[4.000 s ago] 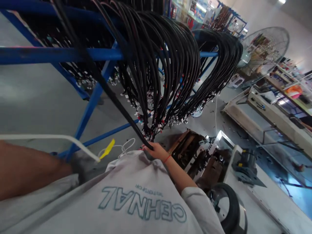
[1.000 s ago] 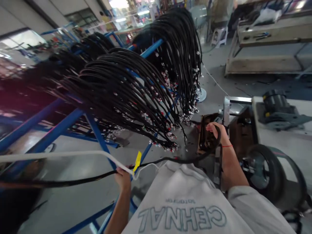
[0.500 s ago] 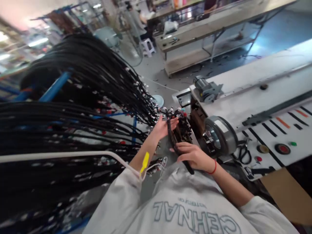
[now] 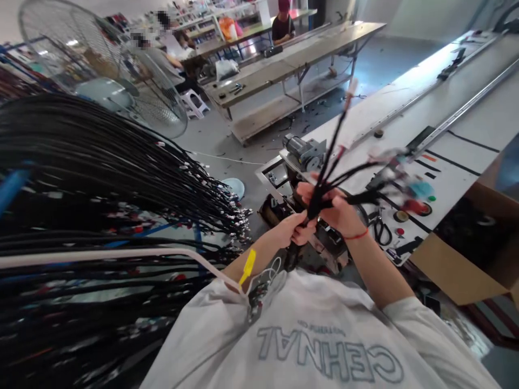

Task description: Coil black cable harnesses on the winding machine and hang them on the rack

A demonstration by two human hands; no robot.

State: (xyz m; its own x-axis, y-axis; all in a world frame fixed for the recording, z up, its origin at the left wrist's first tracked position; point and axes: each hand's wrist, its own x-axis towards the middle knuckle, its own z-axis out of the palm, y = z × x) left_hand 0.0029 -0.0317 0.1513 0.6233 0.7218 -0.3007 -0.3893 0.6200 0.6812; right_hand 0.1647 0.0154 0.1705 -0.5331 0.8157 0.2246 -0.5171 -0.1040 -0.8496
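Both my left hand and right hand squeeze the bendy, floppy wire bundle where its wires join.

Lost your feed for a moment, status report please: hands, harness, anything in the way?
Left hand and right hand both gripping the black wire harness. Branches fan up over the white workbench. Hanging cable bundles close at left.

The grey shirt bears "CEHNAL", upside down; smaller print above it unreadable
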